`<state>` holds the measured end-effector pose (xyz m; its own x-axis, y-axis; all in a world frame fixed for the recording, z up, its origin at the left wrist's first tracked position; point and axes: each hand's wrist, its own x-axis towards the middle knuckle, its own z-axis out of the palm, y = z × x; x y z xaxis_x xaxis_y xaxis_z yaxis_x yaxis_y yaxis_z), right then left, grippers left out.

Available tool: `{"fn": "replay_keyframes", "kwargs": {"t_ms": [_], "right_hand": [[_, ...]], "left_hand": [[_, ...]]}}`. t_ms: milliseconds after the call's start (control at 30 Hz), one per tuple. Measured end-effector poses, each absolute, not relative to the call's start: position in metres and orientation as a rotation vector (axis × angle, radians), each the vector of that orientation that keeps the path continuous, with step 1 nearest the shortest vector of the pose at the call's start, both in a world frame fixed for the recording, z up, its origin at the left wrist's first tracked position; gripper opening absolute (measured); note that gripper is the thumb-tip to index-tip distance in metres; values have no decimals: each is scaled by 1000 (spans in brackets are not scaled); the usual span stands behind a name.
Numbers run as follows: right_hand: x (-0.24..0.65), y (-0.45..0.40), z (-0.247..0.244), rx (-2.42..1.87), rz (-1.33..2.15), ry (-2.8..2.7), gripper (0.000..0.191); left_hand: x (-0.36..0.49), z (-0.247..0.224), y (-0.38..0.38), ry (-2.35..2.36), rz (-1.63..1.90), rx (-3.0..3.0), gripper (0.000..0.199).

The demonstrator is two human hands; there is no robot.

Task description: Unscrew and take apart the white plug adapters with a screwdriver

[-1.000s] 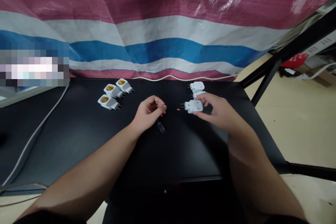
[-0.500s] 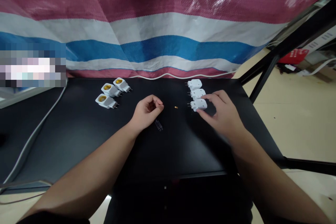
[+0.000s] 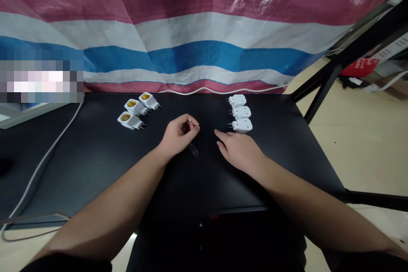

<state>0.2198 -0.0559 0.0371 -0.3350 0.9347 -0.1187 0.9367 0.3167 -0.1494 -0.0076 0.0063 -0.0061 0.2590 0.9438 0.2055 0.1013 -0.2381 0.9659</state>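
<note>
Clear screwdriver [image 3: 193,149] is set just below the curled left hand [image 3: 179,134], grip unclear, with the open right hand [image 3: 239,151] by white plug adapters [image 3: 242,113].

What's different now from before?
The right hand let go of the white plug adapter, now last in a row of three, and slid toward the left hand. The small gold bit can't be seen anymore. The left hand and yellow-centred adapters stayed put.

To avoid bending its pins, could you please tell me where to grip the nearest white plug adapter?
Pinch the white plug adapter across its body from the near side, using the right hand, which lies closest. The body lies flat, and its metal pins point left, clear of your fingers.
</note>
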Motion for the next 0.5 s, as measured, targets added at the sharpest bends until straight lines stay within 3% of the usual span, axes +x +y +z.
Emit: {"fn": "replay_keyframes", "kwargs": {"t_ms": [200, 500], "right_hand": [[261, -86, 25, 1848, -368, 2708, 43], [314, -86, 8, 2011, -133, 2723, 42]], "left_hand": [[-8, -7, 5, 1022, 1100, 1581, 13], [-7, -4, 3, 1059, 1070, 1723, 7]]}}
